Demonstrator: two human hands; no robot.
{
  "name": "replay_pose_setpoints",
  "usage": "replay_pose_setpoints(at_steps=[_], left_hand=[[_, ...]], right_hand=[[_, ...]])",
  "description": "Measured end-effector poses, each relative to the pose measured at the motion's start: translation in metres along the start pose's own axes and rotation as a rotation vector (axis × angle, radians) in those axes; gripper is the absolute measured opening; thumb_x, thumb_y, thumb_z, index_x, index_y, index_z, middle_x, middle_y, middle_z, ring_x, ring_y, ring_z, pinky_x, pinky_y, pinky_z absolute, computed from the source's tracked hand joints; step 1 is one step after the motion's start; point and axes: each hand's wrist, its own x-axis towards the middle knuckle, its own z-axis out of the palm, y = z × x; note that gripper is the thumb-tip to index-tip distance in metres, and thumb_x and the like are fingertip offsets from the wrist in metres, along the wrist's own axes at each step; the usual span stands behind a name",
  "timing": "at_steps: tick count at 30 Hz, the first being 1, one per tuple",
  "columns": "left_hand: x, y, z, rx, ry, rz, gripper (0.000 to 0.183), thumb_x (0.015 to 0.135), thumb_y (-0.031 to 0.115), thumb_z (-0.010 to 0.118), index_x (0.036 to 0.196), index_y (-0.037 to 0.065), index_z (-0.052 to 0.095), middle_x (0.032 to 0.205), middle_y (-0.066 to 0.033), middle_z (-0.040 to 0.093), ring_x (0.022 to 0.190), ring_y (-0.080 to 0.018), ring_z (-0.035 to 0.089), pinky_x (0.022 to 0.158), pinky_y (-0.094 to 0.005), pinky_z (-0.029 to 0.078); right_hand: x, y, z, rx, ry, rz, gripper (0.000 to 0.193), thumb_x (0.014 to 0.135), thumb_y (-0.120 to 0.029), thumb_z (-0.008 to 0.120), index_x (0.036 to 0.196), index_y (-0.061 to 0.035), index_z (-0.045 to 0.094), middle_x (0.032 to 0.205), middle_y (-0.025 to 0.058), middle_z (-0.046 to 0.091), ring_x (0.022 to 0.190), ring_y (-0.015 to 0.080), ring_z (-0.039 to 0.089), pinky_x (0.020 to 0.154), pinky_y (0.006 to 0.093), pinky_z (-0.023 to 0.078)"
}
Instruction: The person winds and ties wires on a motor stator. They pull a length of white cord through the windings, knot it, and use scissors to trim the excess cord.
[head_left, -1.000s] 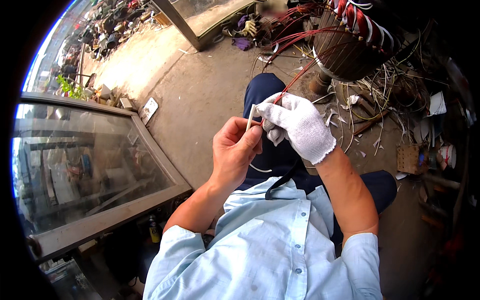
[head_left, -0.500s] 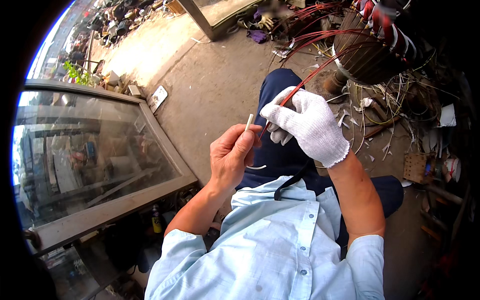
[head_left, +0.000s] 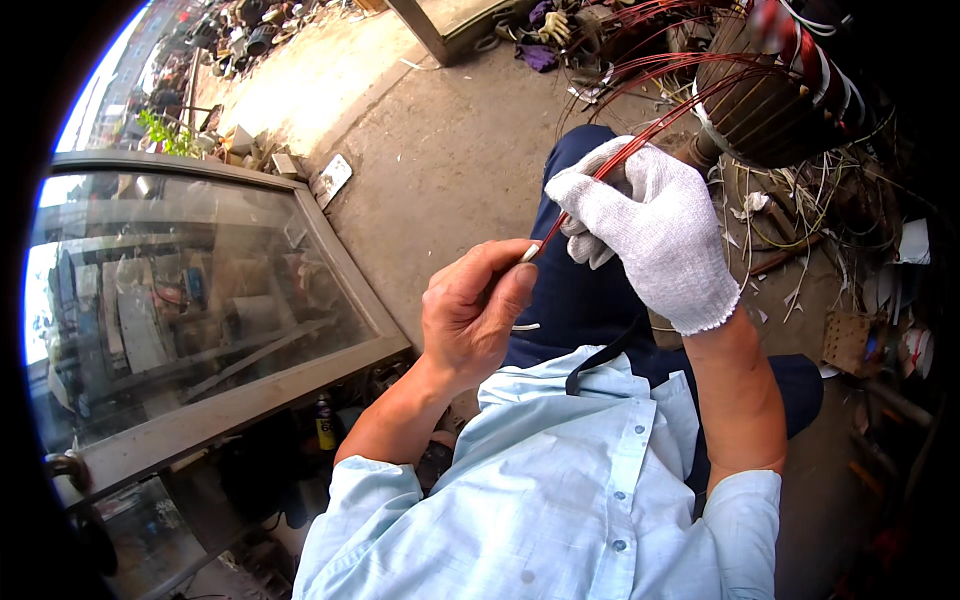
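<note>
Between thumb and forefinger, my bare left hand pinches a short white sleeving tube. The tube points up and right, close to the ends of the wires; whether any wire is inside it I cannot tell. A second thin white strip shows below that hand's fingers. My right hand, in a white knitted glove, closes around a bundle of thin red enamelled wires. These wires run up to a large, dark, slatted cylinder with red coils and white bands at the upper right.
A glass-paned framed door stands at my left. Wire scraps and paper bits litter the floor beneath the cylinder. A white flat piece lies near the door's corner. Purple and pale gloves are at the top.
The tube in my left hand has tipped from nearly upright toward the wire ends. My right hand still holds the wires. The whole view has shifted slightly.
</note>
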Motion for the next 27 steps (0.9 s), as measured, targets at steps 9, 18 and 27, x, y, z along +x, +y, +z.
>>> replay_pose_setpoints(at_steps=[9, 18, 27], left_hand=[[0.009, -0.009, 0.009, 0.241, 0.086, 0.274, 0.014, 0.099, -0.001, 0.067, 0.112, -0.004, 0.072, 0.076, -0.0012, 0.065, 0.061, -0.004, 0.056, 0.054, -0.0192, 0.043], [0.004, -0.002, 0.014, -0.03, 0.075, 0.018, 0.017, 0.104, 0.005, 0.06, 0.112, -0.004, 0.071, 0.074, -0.0052, 0.069, 0.056, -0.0045, 0.055, 0.049, -0.0197, 0.042], [0.002, -0.001, 0.013, -0.06, 0.06, -0.011, 0.019, 0.104, 0.011, 0.063, 0.114, -0.004, 0.071, 0.075, -0.0069, 0.071, 0.055, -0.0043, 0.055, 0.049, -0.0194, 0.043]], right_hand=[[0.001, 0.009, -0.004, -0.081, 0.032, -0.086, 0.02, 0.092, -0.018, 0.078, 0.096, 0.0006, 0.071, 0.072, 0.0037, 0.068, 0.064, 0.0074, 0.065, 0.057, 0.0253, 0.053], [-0.001, 0.008, -0.009, -0.174, 0.031, -0.092, 0.019, 0.095, -0.019, 0.075, 0.095, -0.0008, 0.071, 0.072, 0.0038, 0.067, 0.061, 0.0078, 0.064, 0.056, 0.0233, 0.052], [0.0, 0.01, -0.009, -0.173, 0.048, -0.144, 0.023, 0.09, -0.023, 0.08, 0.09, -0.0009, 0.073, 0.074, 0.0079, 0.069, 0.065, 0.0112, 0.068, 0.059, 0.0293, 0.055]])
